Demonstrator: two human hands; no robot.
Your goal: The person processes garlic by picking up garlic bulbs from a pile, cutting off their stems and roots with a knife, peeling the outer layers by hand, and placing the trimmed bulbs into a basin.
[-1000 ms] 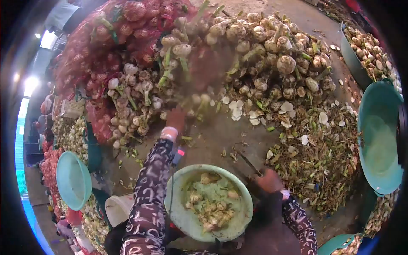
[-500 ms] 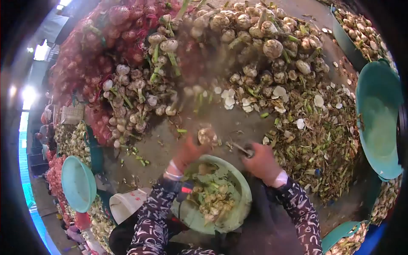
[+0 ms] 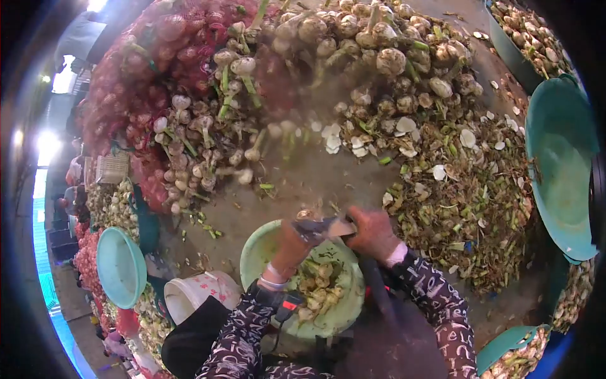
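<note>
My left hand [image 3: 289, 251] is closed around a garlic bulb [image 3: 307, 215], mostly hidden behind the fingers. Gripped in my right hand [image 3: 374, 235] is a knife, its short broad blade [image 3: 341, 227] pointing left and close to the left hand's fingers. Something dark grey covers part of the left fingers; I cannot make out what it is. Both hands are above the far rim of a pale green basin [image 3: 254, 252]. Trimmed garlic bulbs [image 3: 320, 287] lie inside that basin.
Untrimmed garlic [image 3: 391, 62] is heaped ahead, beside red mesh sacks [image 3: 145, 82]. Stalk and skin scraps [image 3: 464, 215] pile up at right. A large green tub [image 3: 562, 170] stands far right; a turquoise basin [image 3: 120, 266] and white bucket [image 3: 189, 297] are at left.
My hands have come together, and the knife blade is now at the left hand. The garlic bulb is more hidden. The view has shifted slightly.
</note>
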